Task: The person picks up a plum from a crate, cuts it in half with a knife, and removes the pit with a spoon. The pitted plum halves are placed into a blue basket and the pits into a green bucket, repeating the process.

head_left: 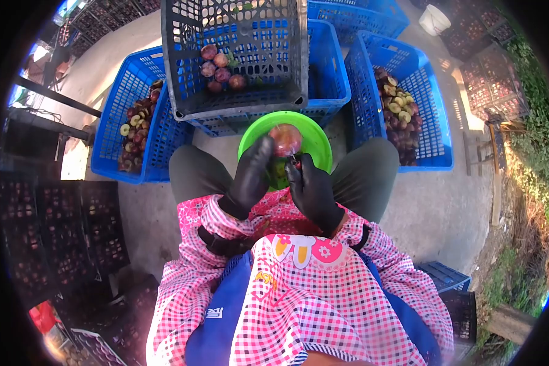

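Note:
Over a bright green bowl (320,131), my left hand (254,168), in a black glove, grips a large reddish-purple plum (285,140). My right hand (314,189), gloved the same way, is closed at the plum's lower edge. It holds a small red-handled tool (297,162), which looks like a paring knife; its blade is mostly hidden. The bowl sits between my knees, and its contents are largely covered by my hands. Just beyond it, several whole plums (222,74) lie in a tilted black crate (250,107).
Cut plums with yellow flesh fill part of a blue crate (113,131) at left and another blue crate (436,131) at right. More blue crates stand behind the black one. Stacked dark crates (61,213) line the left. A white bucket (434,20) is far right.

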Demonstrator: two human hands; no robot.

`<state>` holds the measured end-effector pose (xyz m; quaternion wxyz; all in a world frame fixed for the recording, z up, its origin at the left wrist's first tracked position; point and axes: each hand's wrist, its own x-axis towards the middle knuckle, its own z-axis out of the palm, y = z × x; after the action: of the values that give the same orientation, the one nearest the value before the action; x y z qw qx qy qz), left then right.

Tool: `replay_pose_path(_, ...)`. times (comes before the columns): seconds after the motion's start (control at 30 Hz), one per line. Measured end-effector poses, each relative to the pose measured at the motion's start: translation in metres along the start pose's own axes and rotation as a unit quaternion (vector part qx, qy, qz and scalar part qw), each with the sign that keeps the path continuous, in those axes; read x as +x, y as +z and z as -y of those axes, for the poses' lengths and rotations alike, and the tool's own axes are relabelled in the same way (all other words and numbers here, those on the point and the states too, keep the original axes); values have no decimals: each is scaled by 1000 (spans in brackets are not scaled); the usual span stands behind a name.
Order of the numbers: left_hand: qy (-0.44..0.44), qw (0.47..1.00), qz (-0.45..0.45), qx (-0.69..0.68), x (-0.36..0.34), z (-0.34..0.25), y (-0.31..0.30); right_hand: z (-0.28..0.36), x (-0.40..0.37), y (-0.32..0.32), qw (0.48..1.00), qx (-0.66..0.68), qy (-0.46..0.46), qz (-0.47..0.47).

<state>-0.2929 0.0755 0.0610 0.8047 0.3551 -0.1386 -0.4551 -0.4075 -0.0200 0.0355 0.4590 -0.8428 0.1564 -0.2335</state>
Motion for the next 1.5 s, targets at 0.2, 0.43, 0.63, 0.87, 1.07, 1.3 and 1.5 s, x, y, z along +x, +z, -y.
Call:
replay_pose_path(0.2, 195, 863, -23, 465, 2, 1, -3, 2, -3, -5, 998, 56, 25, 20)
replay_pose_path(0.43, 39, 952, -79, 293, 1, 1, -8, 2, 1, -6, 992, 107, 41, 51)
replay_pose_path(0.63, 258, 717, 10, 648, 18, -2, -34, 7, 24, -32, 835, 356, 357, 222)
replay_pose_path(0.87, 59, 974, -77, 206, 21, 14, -64, -6, 34, -39, 969, 235, 78, -21)
replay_pose_path(1.07, -17, 975, -79, 208, 4, 20, -15, -9, 51, -23, 995, 74, 51, 51)
replay_pose_path(1.3, -114, 986, -53, 111, 7, 9, 18, 0, 45, -32, 996, -11, -87, -23)
replay_pose_path(1.5, -301, 951, 21, -64, 4, 9, 1, 4, 46, -32, 970, -38, -230, 69)
